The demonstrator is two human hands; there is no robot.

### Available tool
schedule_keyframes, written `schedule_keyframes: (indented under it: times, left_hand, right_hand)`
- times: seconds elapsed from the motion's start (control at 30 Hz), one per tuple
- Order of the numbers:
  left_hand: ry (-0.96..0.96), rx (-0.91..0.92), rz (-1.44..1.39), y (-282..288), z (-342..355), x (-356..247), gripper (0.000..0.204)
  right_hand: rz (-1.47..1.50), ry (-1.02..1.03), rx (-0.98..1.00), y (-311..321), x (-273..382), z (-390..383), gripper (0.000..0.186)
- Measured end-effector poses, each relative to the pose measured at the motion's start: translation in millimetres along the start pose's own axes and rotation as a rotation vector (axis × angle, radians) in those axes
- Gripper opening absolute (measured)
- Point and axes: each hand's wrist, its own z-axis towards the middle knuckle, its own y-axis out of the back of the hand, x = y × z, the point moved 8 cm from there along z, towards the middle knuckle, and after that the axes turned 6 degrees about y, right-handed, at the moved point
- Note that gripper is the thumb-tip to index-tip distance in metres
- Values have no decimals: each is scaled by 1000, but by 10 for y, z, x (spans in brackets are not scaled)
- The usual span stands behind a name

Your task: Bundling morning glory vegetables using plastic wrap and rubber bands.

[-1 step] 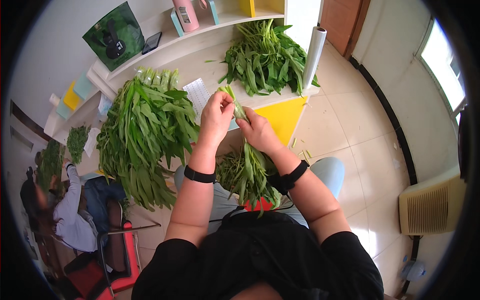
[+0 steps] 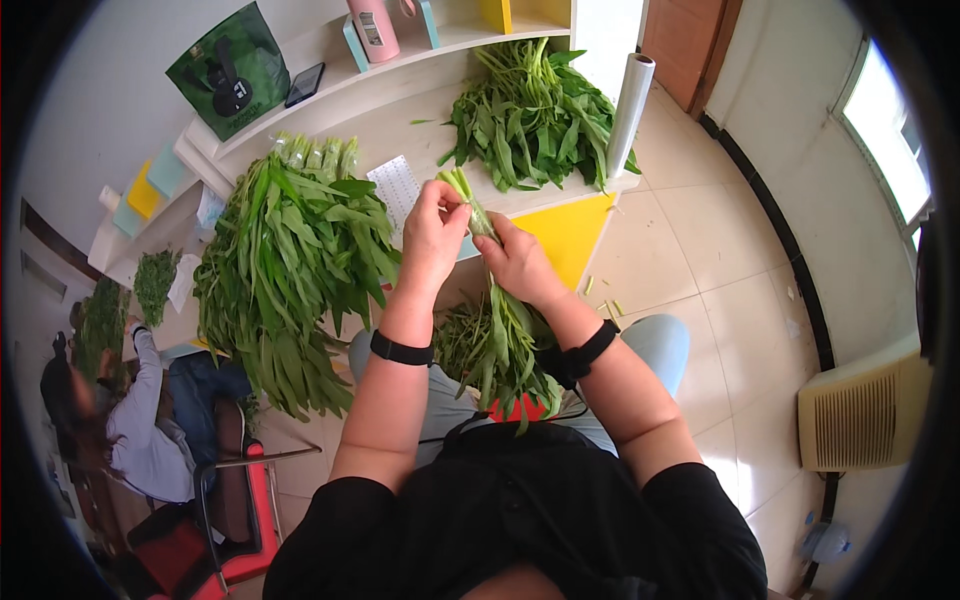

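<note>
My right hand [image 2: 520, 265] is wrapped around a bunch of water spinach [image 2: 505, 335], its cut stems pointing up and away and its leaves hanging toward my lap. Clear plastic film [image 2: 481, 222] covers the stems just above that hand. Thumb and fingers of my left hand [image 2: 434, 240] are pinched together at the film's edge, close to the stem ends; their tips are partly hidden. To the left lies a large pile of water spinach bunches [image 2: 290, 260], with film around their stems. Loose water spinach [image 2: 530, 120] is heaped at the far right of the table.
A roll of plastic film [image 2: 630, 115] stands upright at the table's right corner. A printed sheet [image 2: 394, 190] lies between the piles. On the shelf are a phone [image 2: 305, 85], a green bag [image 2: 228, 75] and a pink bottle [image 2: 373, 30]. Another person [image 2: 150, 430] sits at left.
</note>
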Motion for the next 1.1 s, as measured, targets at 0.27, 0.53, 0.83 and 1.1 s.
schedule_keyframes:
  times: [0.27, 0.53, 0.83, 1.1]
  left_hand:
    - [305, 104, -416, -149, -43, 326, 36]
    - [321, 177, -855, -407, -53, 164, 26]
    - [361, 23, -1011, -357, 103, 311, 19]
    - [333, 5, -1055, -220, 181, 324, 15]
  right_hand:
    - [53, 46, 24, -26, 85, 54, 38]
    - [-67, 174, 58, -33, 146, 111, 49]
    - [-11, 5, 85, -92, -82, 133, 41]
    - [9, -10, 142, -219, -108, 175, 39]
